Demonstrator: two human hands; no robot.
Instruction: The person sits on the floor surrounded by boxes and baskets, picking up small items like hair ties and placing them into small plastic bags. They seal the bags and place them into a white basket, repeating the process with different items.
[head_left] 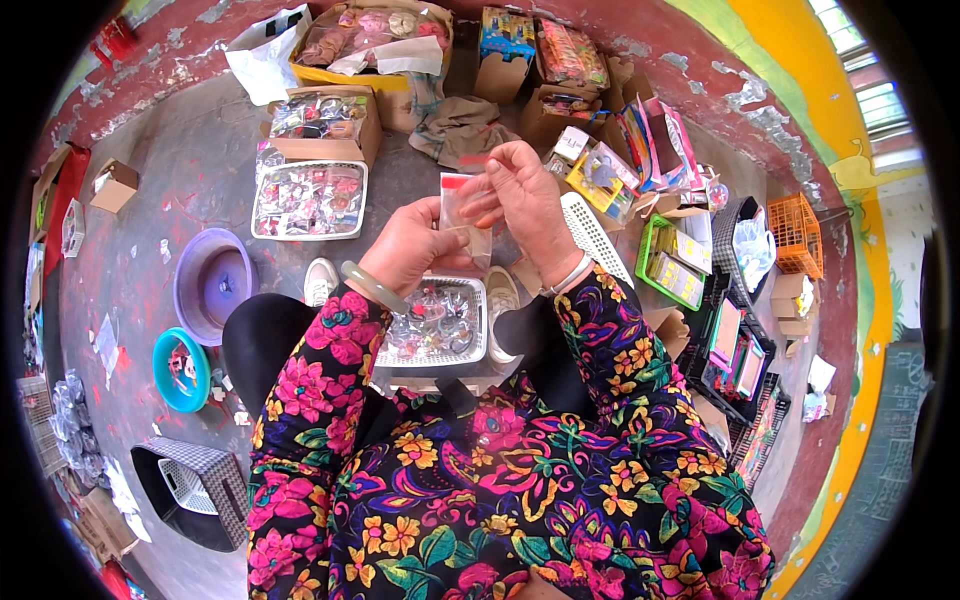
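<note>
Above the basket between my feet, my left hand [412, 244] grips a small clear plastic bag [478, 243] by its side, thumb across the front. A red band [455, 182] runs along the bag's top edge. My right hand [533, 205] is raised at the bag's right side, thumb and forefinger pinched together. A thin, see-through red strip [474, 160] sticks out at those fingertips, slightly blurred. The lower fingers of that hand curl in front of the bag. Below lies a white basket [436, 360] of small wrapped items.
Another white basket [310, 236] of packets stands ahead left, before open cardboard boxes [325, 148]. A purple basin [187, 285] and a teal basin [160, 372] sit left. To the right are a green basket [668, 293], an orange crate [797, 230] and black crates [722, 372].
</note>
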